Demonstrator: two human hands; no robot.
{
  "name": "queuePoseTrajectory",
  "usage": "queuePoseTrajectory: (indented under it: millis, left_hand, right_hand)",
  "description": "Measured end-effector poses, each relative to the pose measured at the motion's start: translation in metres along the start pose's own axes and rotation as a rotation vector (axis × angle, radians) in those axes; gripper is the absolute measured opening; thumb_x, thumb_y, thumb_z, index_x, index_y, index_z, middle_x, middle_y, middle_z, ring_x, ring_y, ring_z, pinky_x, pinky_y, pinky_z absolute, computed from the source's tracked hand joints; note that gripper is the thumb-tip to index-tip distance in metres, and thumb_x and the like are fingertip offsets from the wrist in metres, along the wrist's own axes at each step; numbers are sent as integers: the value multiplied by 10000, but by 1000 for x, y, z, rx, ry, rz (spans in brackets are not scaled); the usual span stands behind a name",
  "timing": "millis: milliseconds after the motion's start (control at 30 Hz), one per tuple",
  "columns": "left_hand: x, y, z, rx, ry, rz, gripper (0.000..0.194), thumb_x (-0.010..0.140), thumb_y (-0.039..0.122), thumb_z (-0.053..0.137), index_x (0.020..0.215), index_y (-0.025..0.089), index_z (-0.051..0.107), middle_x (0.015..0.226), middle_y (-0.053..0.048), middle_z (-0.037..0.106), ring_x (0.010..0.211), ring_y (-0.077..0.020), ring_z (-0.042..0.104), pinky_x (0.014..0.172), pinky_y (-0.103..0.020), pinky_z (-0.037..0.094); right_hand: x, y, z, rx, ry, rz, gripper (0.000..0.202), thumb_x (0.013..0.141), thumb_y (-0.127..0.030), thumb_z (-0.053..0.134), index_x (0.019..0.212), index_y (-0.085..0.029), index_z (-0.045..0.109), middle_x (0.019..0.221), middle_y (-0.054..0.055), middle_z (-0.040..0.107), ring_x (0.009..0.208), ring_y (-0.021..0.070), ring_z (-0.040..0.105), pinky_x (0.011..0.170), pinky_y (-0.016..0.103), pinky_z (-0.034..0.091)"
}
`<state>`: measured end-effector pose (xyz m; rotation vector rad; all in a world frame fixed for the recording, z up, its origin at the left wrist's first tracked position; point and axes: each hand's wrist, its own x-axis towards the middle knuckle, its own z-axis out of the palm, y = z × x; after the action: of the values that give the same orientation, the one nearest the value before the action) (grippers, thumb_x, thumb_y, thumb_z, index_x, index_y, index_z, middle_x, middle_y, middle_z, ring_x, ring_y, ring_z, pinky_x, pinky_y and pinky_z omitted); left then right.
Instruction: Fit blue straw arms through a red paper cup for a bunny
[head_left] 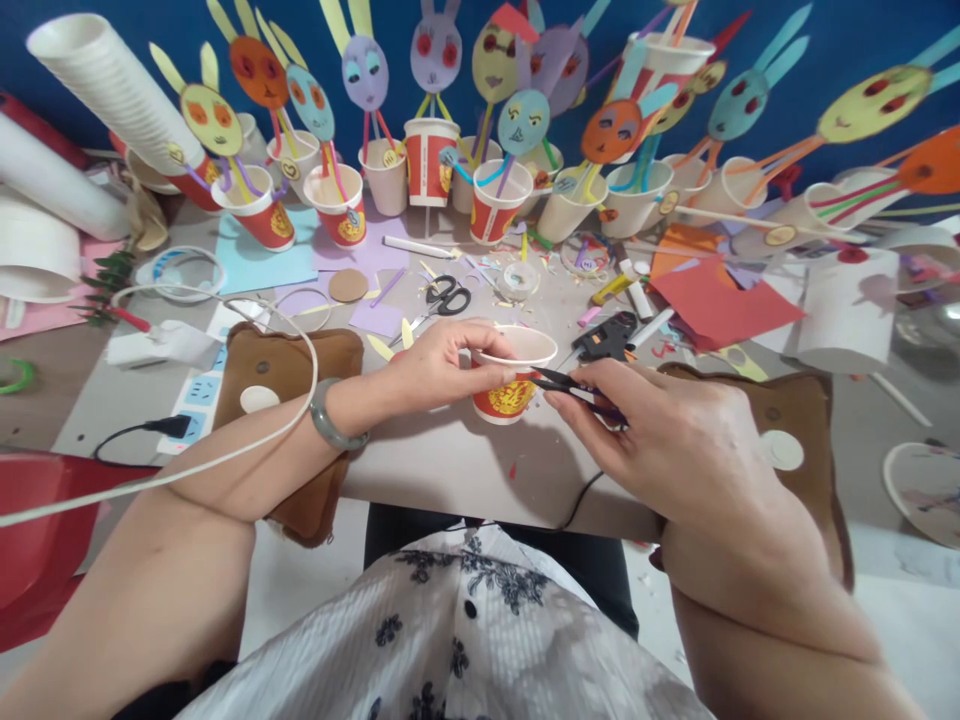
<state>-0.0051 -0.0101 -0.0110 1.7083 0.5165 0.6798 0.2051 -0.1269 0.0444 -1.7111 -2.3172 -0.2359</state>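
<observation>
Upright near the table's front edge is a red and white paper cup [504, 402] with a yellow emblem. My left hand [454, 365] grips its rim, fingers inside and thumb along the outer side. Black-handled scissors or a similar cutting tool [559, 380] are in my right hand [649, 415], the tips touching the right side of the cup just below its rim. Most of the tool's handle is hidden by my fingers, so its exact kind is unclear. Just behind my right hand lies a black glue gun [606, 336].
Finished cups with paper rabbit faces [212, 118] line the back. Black scissors [442, 298], a tape roll [519, 280] and red paper [727, 305] lie mid-table. A white cable [311, 370] crosses above my left forearm. Brown pouches [281, 365] rest at the front edge.
</observation>
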Motion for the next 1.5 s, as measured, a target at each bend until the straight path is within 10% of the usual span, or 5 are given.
queuePoseTrajectory:
  millis: [667,1500]
  left_hand:
    - [0,-3,5,137,-63,41,249,883,391,695,848,156,769,819,-58,697,814,-167,627,783,-285,481]
    - [0,-3,5,-265,-56,-158,448,788,536,815,922,116,737,916,-83,754,782,-140,686,687,-227,522]
  right_hand:
    - [-4,-6,-7,-193,-93,-104,345,1016,-415,535,771,-193,636,584,39,635,425,146,473,504,297,141]
    - [11,13,1,293,-197,89,319,992,-454,542,841,-214,688,576,-1,612,482,146,515,545,290,326]
